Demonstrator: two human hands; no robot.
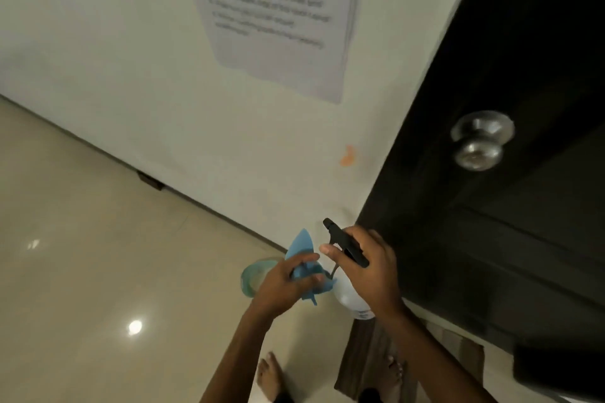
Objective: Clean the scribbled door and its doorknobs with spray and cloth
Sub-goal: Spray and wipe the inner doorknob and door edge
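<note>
At five o'clock from the doorknob (481, 141) on the dark door (510, 239), the right hand (366, 268) grips the spray bottle (348, 296); the left hand (288, 281) clutches the blue cloth (302, 258). Better wet the cloth lightly, aiming the nozzle close.

Both forearms are bare, with no sleeves showing up to the frame's lower edge. The left hand (288, 281) and right hand (366, 265) carry no gloves, rings or watch. Both feet are bare, toes visible below.
</note>
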